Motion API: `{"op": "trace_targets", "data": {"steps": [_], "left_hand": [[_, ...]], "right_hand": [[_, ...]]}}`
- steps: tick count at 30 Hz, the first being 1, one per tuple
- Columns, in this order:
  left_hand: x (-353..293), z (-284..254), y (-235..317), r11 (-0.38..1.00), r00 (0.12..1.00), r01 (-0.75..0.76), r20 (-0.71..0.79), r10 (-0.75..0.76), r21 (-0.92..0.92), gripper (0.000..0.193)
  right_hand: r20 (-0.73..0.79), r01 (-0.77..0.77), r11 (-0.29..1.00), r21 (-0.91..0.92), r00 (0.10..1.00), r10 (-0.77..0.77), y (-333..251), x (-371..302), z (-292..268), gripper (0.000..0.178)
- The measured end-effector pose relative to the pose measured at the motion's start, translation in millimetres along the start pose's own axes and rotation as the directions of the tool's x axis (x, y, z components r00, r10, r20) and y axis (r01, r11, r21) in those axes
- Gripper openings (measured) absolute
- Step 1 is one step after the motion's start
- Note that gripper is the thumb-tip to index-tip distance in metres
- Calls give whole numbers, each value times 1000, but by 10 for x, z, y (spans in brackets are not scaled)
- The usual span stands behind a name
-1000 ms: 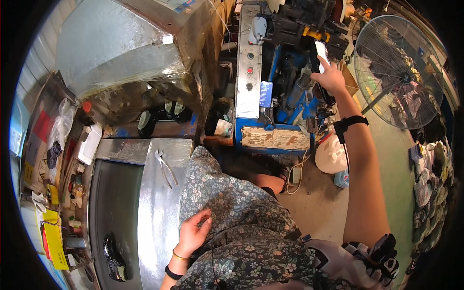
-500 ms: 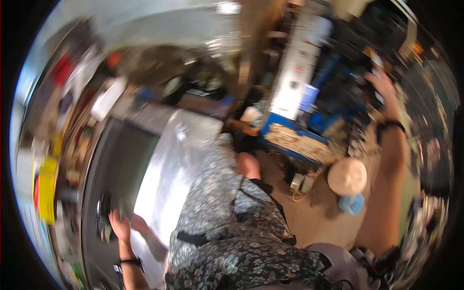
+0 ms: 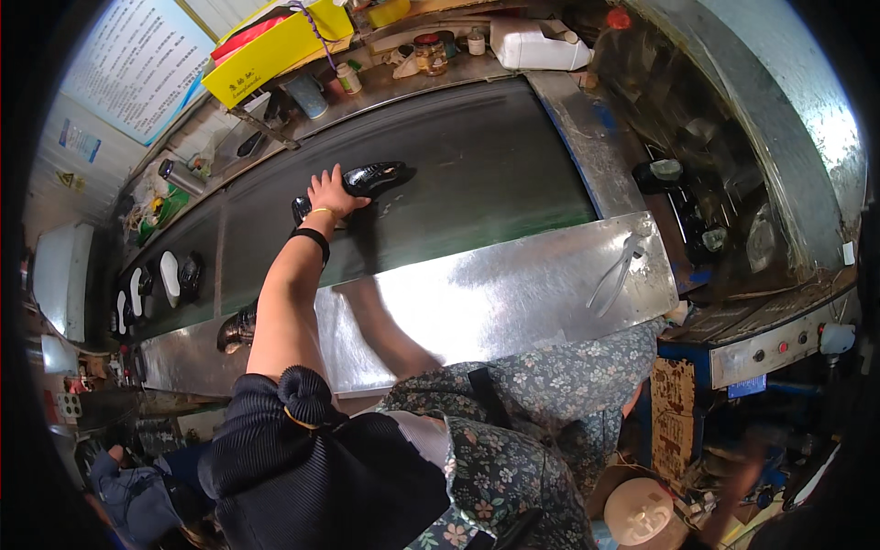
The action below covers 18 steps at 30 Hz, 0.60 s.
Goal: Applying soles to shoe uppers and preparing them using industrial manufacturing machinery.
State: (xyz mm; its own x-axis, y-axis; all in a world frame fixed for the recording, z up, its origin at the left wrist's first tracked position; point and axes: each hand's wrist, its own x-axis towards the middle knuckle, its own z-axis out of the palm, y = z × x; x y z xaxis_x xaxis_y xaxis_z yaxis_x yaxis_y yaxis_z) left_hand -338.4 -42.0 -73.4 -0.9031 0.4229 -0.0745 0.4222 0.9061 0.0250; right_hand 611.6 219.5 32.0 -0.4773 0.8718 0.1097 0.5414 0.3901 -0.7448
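Observation:
My left hand reaches over the dark conveyor belt, its fingers spread and the thumb apart. It rests against a glossy black shoe that lies on its right. A second dark, shiny shoe part shows just left of the hand, mostly covered. At the lower right, a reddish-brown blur looks like my right hand; motion smears its fingers, and whether it holds anything is hidden.
Pliers lie on the metal ledge before the belt. Several shoes stand at the left end. A yellow box and jars line the far shelf. A control panel stands right; another person is at lower left.
My view has swung left, bringing the belt to the middle. My left hand now touches the shoe on the belt. My right arm, stretched out clearly before, is a blur at the lower right.

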Motion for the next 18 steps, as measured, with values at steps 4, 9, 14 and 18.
{"op": "trace_targets", "data": {"steps": [4, 9, 14, 18], "left_hand": [[254, 186, 428, 942, 937, -318, -112, 330, 112, 62], [24, -83, 1167, 736, 739, -667, -28, 673, 118, 31], [-1180, -1360, 1480, 388, 430, -895, -192, 882, -219, 43], [-2181, -1782, 2067, -350, -101, -855, -539, 836, -383, 38]], "right_hand": [[-52, -155, 790, -593, 987, 155, 28, -1049, 2054, 23], [-164, -259, 875, -409, 964, 209, -720, -1442, 2882, 22], [-216, -105, 958, -267, 975, 47, -1282, -180, 2503, 15], [-261, -58, 905, 422, 948, 182, -1566, 678, 2711, 38]]}}
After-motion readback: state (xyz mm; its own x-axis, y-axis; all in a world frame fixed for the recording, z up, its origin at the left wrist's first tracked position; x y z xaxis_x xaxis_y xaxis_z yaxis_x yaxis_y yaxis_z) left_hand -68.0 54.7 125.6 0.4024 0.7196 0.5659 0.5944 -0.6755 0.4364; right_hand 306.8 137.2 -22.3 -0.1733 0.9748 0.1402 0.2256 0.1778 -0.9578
